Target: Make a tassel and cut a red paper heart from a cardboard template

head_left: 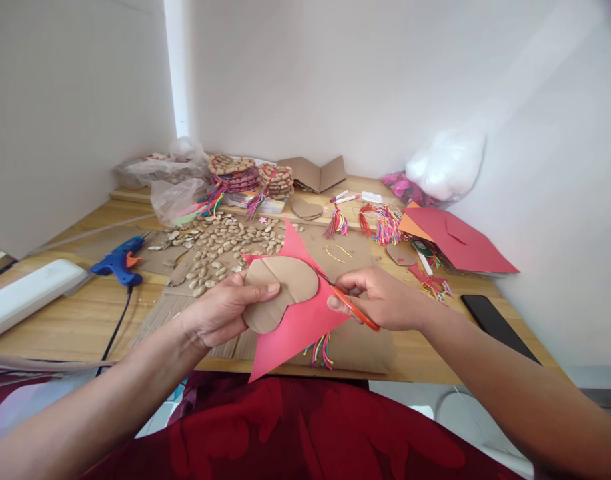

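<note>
My left hand (225,308) holds a heart-shaped piece of cardboard (275,310) with its thumb on top, and a sheet of red paper (298,333) lies against the cardboard's underside. The paper sticks out in points above and below the heart. In my right hand (368,297) are orange-handled scissors (354,309), fingers wrapped round the handles. Their blades meet the red paper along the heart's right edge; how far they are apart cannot be made out.
Peanut shells (220,247) cover the cardboard at the left centre. A blue glue gun (119,261) and white power strip (33,293) lie left. At right are red sheets (460,243) and a black phone (495,323). Colourful tassels (386,225) and stacked shell pieces (276,180) sit behind.
</note>
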The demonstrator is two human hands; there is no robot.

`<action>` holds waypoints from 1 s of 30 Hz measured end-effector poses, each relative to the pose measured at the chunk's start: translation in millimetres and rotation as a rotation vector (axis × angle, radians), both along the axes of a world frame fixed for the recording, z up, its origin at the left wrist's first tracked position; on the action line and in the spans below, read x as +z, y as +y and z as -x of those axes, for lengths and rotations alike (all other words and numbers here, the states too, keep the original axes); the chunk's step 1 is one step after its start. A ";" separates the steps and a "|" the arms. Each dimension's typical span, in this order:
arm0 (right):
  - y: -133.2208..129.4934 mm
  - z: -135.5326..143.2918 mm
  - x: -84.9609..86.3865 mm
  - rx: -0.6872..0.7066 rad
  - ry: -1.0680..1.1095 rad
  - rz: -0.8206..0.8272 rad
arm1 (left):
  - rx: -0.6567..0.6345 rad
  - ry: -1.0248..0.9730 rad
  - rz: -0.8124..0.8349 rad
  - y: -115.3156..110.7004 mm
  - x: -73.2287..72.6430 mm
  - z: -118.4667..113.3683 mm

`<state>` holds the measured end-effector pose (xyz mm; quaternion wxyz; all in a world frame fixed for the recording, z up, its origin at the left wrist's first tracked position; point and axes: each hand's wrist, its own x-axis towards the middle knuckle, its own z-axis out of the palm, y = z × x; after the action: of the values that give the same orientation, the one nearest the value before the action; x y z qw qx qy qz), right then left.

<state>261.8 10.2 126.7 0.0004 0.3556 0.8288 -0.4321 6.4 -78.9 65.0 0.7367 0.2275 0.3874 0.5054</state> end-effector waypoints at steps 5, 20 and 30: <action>-1.8 0.7 1.8 -0.012 0.005 0.009 | 0.011 0.012 0.014 -0.4 -1.9 -0.5; -5.2 0.7 -1.6 -0.061 0.050 0.132 | 0.028 -0.022 0.011 -0.7 3.1 -5.4; -7.3 -1.1 -2.8 -0.071 0.060 0.073 | 0.043 -0.046 0.011 -1.4 7.7 -8.6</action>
<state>262.9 2.9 123.8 -0.0269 0.3714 0.7989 -0.4724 15.0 -80.3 72.6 0.7357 0.2036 0.3778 0.5240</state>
